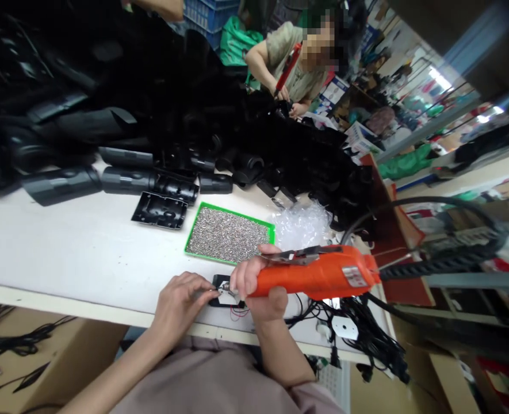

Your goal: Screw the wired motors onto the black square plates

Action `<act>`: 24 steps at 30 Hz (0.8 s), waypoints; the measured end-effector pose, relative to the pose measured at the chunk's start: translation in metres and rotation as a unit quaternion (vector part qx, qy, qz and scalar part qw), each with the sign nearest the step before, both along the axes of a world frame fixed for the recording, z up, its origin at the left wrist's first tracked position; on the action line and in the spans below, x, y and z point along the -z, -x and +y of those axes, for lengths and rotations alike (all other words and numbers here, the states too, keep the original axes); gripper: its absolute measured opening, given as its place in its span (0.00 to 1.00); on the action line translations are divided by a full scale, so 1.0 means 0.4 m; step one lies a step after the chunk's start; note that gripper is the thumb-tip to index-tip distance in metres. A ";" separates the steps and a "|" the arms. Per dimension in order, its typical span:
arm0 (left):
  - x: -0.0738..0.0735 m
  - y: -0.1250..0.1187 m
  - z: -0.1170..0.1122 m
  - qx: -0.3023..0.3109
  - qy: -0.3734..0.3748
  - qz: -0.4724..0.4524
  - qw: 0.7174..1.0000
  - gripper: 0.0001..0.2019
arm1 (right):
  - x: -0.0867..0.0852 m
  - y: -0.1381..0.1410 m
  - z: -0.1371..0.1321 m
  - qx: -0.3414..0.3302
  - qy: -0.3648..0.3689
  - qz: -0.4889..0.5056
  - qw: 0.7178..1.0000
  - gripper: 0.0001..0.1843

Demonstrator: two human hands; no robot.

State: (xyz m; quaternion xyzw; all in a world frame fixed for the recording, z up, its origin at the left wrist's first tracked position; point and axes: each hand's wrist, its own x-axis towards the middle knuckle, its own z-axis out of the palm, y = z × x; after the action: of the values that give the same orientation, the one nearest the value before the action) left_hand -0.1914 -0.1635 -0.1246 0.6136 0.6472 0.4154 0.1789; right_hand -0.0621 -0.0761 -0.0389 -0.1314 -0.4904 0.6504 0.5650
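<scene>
My right hand (258,284) is wrapped around an orange electric screwdriver (314,276), which lies nearly level with its cable end to the right. Its metal bit (225,287) points left, over a small black plastic part (222,279) with a white plate (229,298) on it. At that part's left end, the thumb and forefinger of my left hand (185,296) are pinched together near the bit tip. Whatever is between them is too small to make out. Thin red wires (239,313) come out below the part. Just beyond lies a green tray (186,250) full of small metal screws (228,233).
Black plastic shells (161,211) are heaped along the table's (85,247) far side. Clear plastic bits (303,224) lie right of the tray. Black cables (366,328) and a loose white plate (344,328) sit at right. Across the heap, a co-worker (297,63) holds a red screwdriver (287,69).
</scene>
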 end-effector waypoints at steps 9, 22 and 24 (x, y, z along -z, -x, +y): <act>-0.010 -0.009 -0.017 -0.016 -0.023 0.017 0.999 0.14 | 0.031 0.028 -0.025 -0.066 0.015 0.008 0.998 0.21; 0.020 -0.019 -0.048 0.015 -0.117 0.140 0.983 0.06 | 0.027 -0.025 -0.008 -0.024 -0.021 -0.041 0.999 0.21; 0.049 -0.032 -0.056 0.046 -0.152 0.175 0.972 0.06 | 0.048 -0.033 -0.002 -0.039 -0.018 -0.059 0.997 0.21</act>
State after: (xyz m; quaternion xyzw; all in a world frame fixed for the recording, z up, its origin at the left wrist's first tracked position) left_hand -0.1788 -0.1861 -0.1443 0.7259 0.5689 0.3862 -0.0140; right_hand -0.0491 -0.0770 -0.0581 -0.1404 -0.5394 0.6541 0.5114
